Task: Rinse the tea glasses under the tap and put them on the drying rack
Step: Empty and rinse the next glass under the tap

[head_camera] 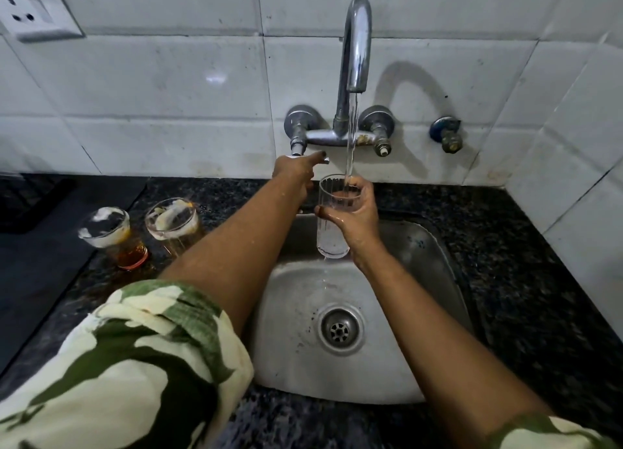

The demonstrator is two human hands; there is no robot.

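My right hand [354, 212] grips a clear ribbed tea glass [332, 227] upright over the steel sink [438, 256], right under the running stream from the chrome tap [356, 47]. Water falls into the glass and drips from its base. My left hand [296, 173] reaches to the tap's left handle [298, 145] and its fingers rest on the lever. Two more tea glasses stand on the dark counter to the left: one with amber tea at the bottom and foam [111, 236], one foamy beside it [173, 224].
A black ribbed mat or rack [30, 202] lies at the far left on the granite counter [526, 256]. A white wall socket [33, 13] sits at the upper left. A small blue-collared valve [446, 133] juts from the tiled wall on the right. The sink drain [339, 330] is open.
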